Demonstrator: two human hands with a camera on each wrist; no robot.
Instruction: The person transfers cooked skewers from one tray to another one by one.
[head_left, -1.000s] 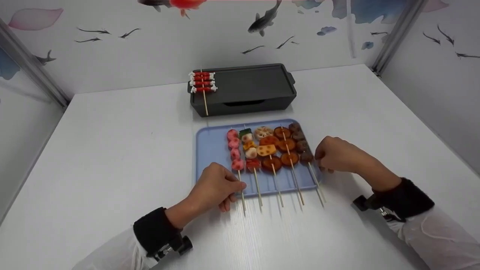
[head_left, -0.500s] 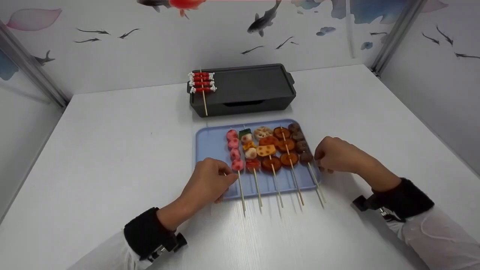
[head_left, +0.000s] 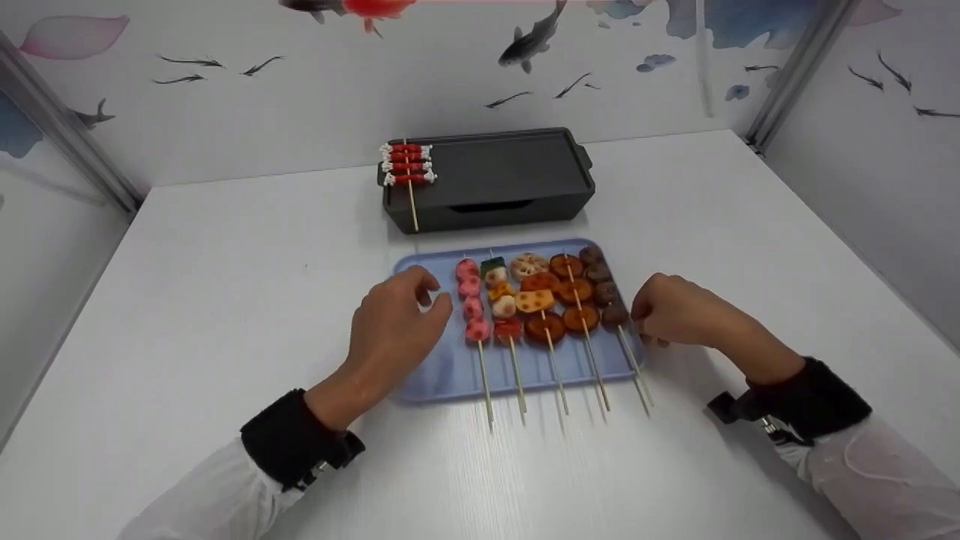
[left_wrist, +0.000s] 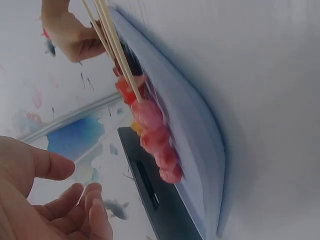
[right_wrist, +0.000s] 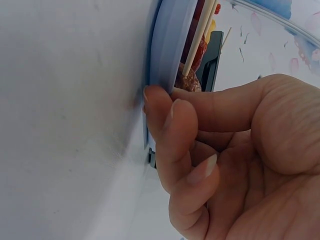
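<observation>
On the table lies a blue tray (head_left: 427, 386) holding several skewers. Leftmost is a skewer of pink balls (head_left: 472, 300); beside it are a mixed vegetable skewer (head_left: 501, 289), a lotus-root skewer (head_left: 534, 300), a skewer of brown round slices (head_left: 576, 289) and a dark meatball skewer (head_left: 604, 289) at the right rim. My left hand (head_left: 397, 322) hovers over the tray's left part, thumb and fingers apart, holding nothing; the left wrist view shows the gap left of the pink balls. My right hand (head_left: 679, 309) pinches the tray's right rim between thumb and forefinger (right_wrist: 158, 107).
Behind the tray stands a black grill box (head_left: 510, 169) with a flat top. A skewer of red pieces with white ends (head_left: 409, 166) lies on its left end. Walls painted with fish (head_left: 532, 37) enclose the table at the back and sides.
My left hand has left the pink skewer's stick, moving left and away from me, and its fingers have spread. The right hand stays at the tray's rim. The skewers look unmoved.
</observation>
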